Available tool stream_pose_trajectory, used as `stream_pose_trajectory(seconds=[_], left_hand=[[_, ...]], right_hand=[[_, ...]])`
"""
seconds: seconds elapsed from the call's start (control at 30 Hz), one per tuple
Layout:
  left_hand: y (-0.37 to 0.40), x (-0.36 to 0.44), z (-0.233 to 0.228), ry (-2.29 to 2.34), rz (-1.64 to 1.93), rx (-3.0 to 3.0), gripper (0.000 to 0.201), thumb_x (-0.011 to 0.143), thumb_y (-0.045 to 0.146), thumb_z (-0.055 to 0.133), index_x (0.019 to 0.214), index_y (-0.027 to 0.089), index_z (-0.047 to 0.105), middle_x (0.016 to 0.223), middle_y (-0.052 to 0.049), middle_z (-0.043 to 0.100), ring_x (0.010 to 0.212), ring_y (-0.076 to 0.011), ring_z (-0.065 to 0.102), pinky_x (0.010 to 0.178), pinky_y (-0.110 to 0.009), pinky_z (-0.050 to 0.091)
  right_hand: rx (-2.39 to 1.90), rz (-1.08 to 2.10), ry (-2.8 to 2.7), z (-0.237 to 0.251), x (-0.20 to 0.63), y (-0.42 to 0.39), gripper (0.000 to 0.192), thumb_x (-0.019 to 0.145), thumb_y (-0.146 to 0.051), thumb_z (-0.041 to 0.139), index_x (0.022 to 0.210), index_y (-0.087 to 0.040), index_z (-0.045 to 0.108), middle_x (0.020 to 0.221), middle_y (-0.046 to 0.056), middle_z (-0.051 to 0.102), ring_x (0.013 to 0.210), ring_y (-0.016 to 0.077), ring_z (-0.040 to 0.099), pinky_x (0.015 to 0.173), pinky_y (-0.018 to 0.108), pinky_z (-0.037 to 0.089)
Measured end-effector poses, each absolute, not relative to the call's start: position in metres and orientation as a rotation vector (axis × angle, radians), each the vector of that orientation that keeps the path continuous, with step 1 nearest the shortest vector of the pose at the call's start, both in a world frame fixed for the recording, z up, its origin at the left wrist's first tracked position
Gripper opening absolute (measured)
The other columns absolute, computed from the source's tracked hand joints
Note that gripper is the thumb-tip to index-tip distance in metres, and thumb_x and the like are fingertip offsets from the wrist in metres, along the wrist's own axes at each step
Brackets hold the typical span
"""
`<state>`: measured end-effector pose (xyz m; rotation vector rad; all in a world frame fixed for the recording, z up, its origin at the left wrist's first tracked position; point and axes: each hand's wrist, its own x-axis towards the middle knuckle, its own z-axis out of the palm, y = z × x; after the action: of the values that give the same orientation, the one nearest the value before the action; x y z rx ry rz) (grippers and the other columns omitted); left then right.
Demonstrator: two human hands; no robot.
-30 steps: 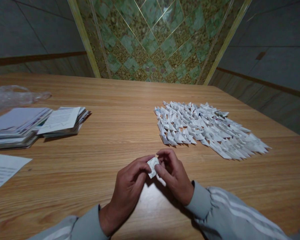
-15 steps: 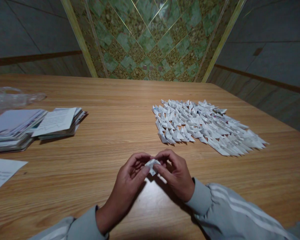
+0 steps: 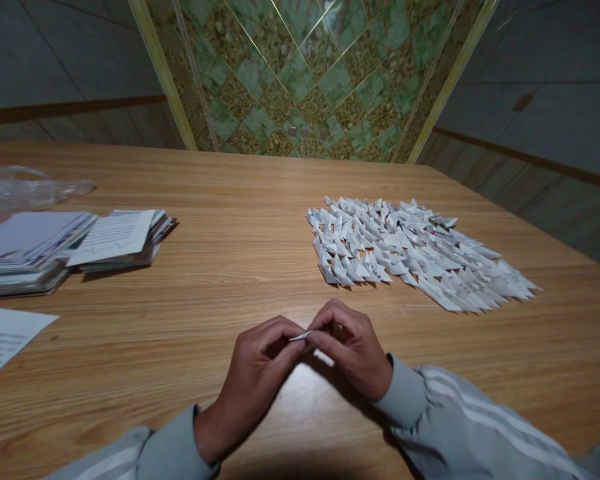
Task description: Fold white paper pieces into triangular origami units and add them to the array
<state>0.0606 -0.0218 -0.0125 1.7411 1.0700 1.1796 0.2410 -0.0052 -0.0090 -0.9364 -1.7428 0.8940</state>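
Note:
A small folded piece of paper (image 3: 301, 336) is held above the table between my two hands, seen nearly edge-on, so its full shape is hidden. My left hand (image 3: 260, 360) pinches it from the left with thumb and fingers. From the other side my right hand (image 3: 353, 347) grips it, thumb and fingertips closed together. Beyond my hands, to the right, lie many small folded paper boats (image 3: 380, 240) packed close in rows.
The wooden table (image 3: 220, 267) reaches back towards a tiled wall. At the left are a stack of papers (image 3: 25, 243), a smaller pile with a printed sheet on top (image 3: 117, 233), a single printed sheet (image 3: 10, 340) and a clear plastic bag (image 3: 25, 190).
The folded paper has gone from showing its broad, pointed face to lying almost edge-on. My left fingers have closed in from a loose curl to a flatter pinch.

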Motion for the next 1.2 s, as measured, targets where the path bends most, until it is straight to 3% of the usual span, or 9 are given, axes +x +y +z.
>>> stream_pose_trajectory(seconds=[0.53, 0.67, 1.2], left_hand=[[-0.0220, 0.0620, -0.0089, 1.061, 1.082, 1.445, 0.022, 0.090, 0.033, 0.064, 0.075, 0.017, 0.068, 0.070, -0.001, 0.066, 0.066, -0.0138, 0.058, 0.063, -0.024, 0.045], [-0.0228, 0.0646, -0.0108, 1.014, 1.027, 1.320, 0.018, 0.086, 0.035, 0.068, 0.085, 0.017, 0.068, 0.074, 0.000, 0.065, 0.067, -0.0135, 0.057, 0.061, -0.023, 0.045], [-0.0225, 0.0619, -0.0080, 1.043, 1.071, 1.403, 0.019, 0.090, 0.031, 0.066, 0.077, 0.017, 0.070, 0.070, 0.000, 0.067, 0.065, -0.0130, 0.061, 0.061, -0.023, 0.047]], right_hand=[[-0.980, 1.022, -1.724, -0.0140, 0.2390, -0.0075, 0.021, 0.093, -0.034, 0.060, 0.078, -0.020, 0.056, 0.068, -0.002, 0.056, 0.063, 0.0131, 0.051, 0.058, 0.026, 0.037], [-0.981, 1.078, -1.621, -0.0155, 0.2385, -0.0066, 0.024, 0.093, -0.037, 0.059, 0.077, -0.020, 0.055, 0.069, -0.002, 0.056, 0.063, 0.0130, 0.050, 0.058, 0.026, 0.039], [-1.023, 1.150, -1.632, -0.0136, 0.2365, -0.0077, 0.026, 0.087, -0.040, 0.066, 0.075, -0.020, 0.055, 0.063, -0.003, 0.055, 0.058, 0.0118, 0.048, 0.054, 0.025, 0.036]])
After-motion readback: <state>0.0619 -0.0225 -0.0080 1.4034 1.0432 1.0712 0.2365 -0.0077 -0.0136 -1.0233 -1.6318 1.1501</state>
